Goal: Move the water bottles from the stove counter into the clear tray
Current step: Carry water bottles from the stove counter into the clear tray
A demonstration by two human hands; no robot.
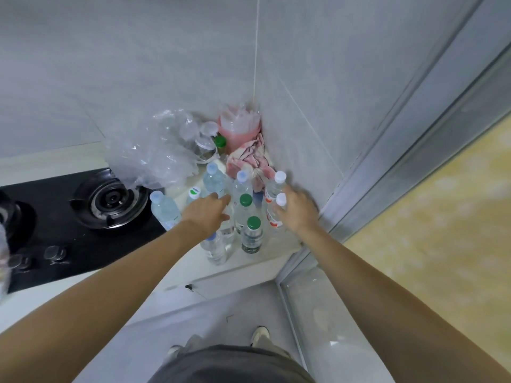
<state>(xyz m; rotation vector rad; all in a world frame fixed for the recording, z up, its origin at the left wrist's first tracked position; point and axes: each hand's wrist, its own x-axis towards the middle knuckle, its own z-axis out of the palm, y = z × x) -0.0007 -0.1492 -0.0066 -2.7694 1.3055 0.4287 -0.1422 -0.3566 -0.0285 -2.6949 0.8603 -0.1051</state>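
Barely begun — water bottles (243, 214) all stand clustered on the counter just right of the gas burner (110, 199), no clear tray in view; left hand (206, 214) reaches in with fingers relaxed, right hand (297, 212) curling onto a white-capped bottle (276, 214) — grasp uncertain.

Left hand (208, 214) hides the upper part of one water bottle (225, 225); right hand (297, 210) covers the side of a white-capped bottle (276, 214). Blurred object (3, 261) cut by the left edge, unidentifiable. Grip of either hand indeterminate.
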